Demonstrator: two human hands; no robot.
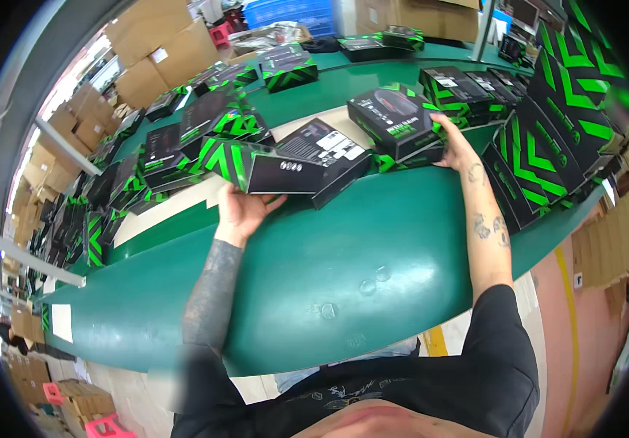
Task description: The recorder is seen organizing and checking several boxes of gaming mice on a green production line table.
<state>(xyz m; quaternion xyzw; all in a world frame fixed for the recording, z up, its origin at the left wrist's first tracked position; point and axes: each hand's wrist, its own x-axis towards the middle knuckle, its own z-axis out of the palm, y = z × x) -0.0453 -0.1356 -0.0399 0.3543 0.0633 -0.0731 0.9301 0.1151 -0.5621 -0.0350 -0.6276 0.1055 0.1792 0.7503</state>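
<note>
My left hand (pixel 241 213) is under the near edge of a tilted black-and-green product box (pixel 285 172), its fingers curled against the underside. That box leans over another box (pixel 322 146), which lies with its printed label side up. On the right, my right hand (pixel 457 147) grips the right side of a black box with a mouse picture on top (pixel 391 113). Its thumb is on the upper edge and its fingers are lower down the side. A further box shows partly beneath this one.
Stacked boxes (pixel 216 117) crowd the left of the green table (pixel 344 270), and more (pixel 468 91) stand at the far right. A tall leaning pile (pixel 548 139) rises beside my right forearm. Cardboard cartons (pixel 157 58), a blue crate (pixel 291 16) and metal posts (pixel 486 29) surround the table.
</note>
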